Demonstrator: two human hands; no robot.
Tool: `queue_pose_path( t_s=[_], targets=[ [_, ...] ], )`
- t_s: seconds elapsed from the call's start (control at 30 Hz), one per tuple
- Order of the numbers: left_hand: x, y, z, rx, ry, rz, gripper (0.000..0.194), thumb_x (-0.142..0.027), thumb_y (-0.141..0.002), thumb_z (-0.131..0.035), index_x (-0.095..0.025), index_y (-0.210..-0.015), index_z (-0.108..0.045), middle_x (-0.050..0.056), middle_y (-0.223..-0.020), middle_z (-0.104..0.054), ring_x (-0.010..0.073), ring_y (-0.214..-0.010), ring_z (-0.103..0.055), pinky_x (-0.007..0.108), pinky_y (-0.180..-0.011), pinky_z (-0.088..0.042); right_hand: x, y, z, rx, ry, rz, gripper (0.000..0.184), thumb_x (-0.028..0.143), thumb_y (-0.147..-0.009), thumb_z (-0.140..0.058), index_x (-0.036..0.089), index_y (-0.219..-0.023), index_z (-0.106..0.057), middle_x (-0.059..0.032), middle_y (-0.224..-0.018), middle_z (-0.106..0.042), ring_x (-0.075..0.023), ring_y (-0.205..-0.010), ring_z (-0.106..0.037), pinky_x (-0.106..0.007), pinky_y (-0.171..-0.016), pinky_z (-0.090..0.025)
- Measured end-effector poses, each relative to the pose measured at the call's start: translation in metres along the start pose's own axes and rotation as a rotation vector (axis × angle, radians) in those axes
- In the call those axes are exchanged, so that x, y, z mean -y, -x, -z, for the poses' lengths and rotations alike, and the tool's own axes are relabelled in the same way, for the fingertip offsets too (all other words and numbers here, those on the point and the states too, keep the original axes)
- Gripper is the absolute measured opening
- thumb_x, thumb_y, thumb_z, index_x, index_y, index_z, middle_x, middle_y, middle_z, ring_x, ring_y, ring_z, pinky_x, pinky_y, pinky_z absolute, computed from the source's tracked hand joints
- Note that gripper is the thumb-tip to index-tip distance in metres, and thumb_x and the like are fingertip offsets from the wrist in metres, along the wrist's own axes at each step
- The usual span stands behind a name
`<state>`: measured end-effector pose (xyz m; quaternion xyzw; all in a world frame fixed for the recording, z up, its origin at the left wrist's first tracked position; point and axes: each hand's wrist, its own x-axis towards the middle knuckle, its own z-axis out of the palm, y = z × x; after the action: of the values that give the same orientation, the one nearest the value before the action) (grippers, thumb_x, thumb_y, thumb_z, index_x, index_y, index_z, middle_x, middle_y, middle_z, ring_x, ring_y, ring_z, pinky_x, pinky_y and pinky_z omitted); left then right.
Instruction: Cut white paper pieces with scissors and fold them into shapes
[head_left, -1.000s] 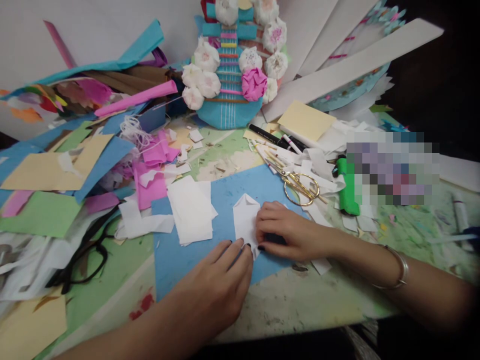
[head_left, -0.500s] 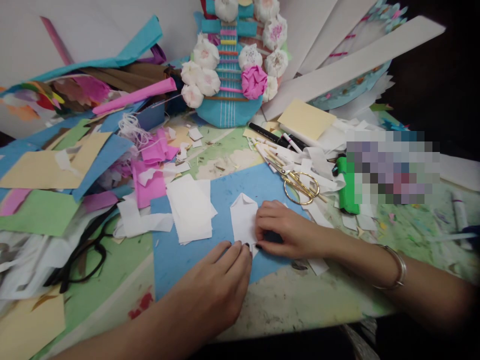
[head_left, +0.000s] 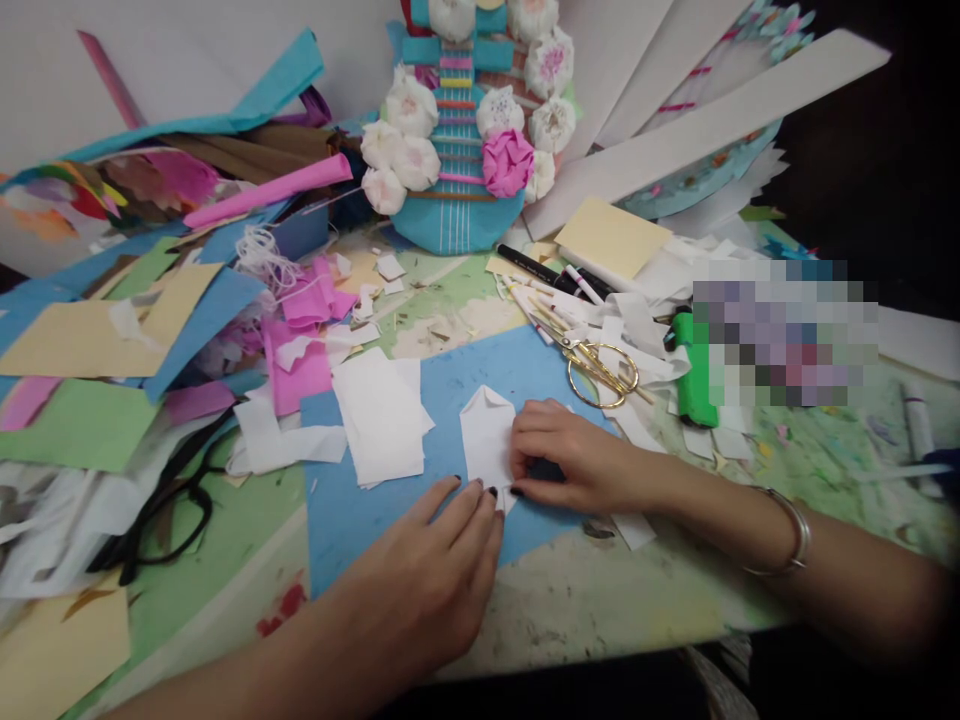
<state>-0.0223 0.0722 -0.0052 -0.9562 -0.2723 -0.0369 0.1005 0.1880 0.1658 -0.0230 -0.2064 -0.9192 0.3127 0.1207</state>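
A small white paper (head_left: 486, 440) with its top corners folded to a point lies on a blue sheet (head_left: 341, 545). My right hand (head_left: 570, 455) is closed at the paper's right edge, thumb and fingertips pinched on it. At the lower edge, my left hand (head_left: 442, 560) has its fingers bent close together, with the tips on the paper; its thumb is hidden. Left of the folded piece sits a stack of white paper pieces (head_left: 381, 418). Gold-handled scissors (head_left: 600, 372) lie just beyond my right hand.
Behind stands a blue paper guitar (head_left: 457, 215) with white and pink paper flowers. Black eyeglasses (head_left: 176, 520) rest among coloured paper scraps at the left. A green object (head_left: 696, 375), black pens (head_left: 532, 265) and a yellow paper pad (head_left: 611, 238) lie at the right.
My left fingers have shifted very slightly at the paper's lower edge. My right hand and the folded paper look the same as before.
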Motion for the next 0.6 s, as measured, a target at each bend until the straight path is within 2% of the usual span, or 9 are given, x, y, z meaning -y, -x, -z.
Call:
queue_pose_path(
  t_s=[0.23, 0.43, 0.6],
  targets=[
    [-0.001, -0.001, 0.001, -0.022, -0.026, -0.004, 0.034, -0.017, -0.090, -0.041, -0.005, -0.113, -0.062, 0.014, -0.112, -0.066, 0.0255, -0.105, -0.057, 0.039, -0.093, -0.038, 0.000, -0.001, 0.000, 0.016, 0.007, -0.005, 0.007, 0.020, -0.086, -0.056, 0.017, -0.080, -0.056, -0.0027, -0.081, -0.056, -0.0170, -0.085, -0.046, -0.032, -0.081, -0.031],
    [-0.001, -0.004, 0.006, 0.086, 0.005, -0.003, 0.032, -0.014, -0.090, -0.041, -0.005, -0.112, -0.062, 0.016, -0.109, -0.064, 0.0246, -0.099, -0.057, 0.037, -0.086, -0.042, -0.001, -0.001, 0.000, 0.012, 0.000, 0.002, 0.009, 0.022, -0.086, -0.057, 0.017, -0.080, -0.056, -0.0027, -0.080, -0.056, -0.0172, -0.084, -0.046, -0.032, -0.081, -0.031],
    [0.000, -0.005, 0.009, 0.065, 0.044, 0.025, 0.030, -0.012, -0.088, -0.042, -0.006, -0.105, -0.066, 0.014, -0.106, -0.066, 0.0249, -0.098, -0.058, 0.038, -0.089, -0.042, -0.001, -0.001, 0.000, 0.009, -0.006, 0.005, 0.008, 0.021, -0.086, -0.057, 0.017, -0.080, -0.057, -0.0030, -0.080, -0.056, -0.0172, -0.084, -0.047, -0.032, -0.080, -0.032]
  ],
)
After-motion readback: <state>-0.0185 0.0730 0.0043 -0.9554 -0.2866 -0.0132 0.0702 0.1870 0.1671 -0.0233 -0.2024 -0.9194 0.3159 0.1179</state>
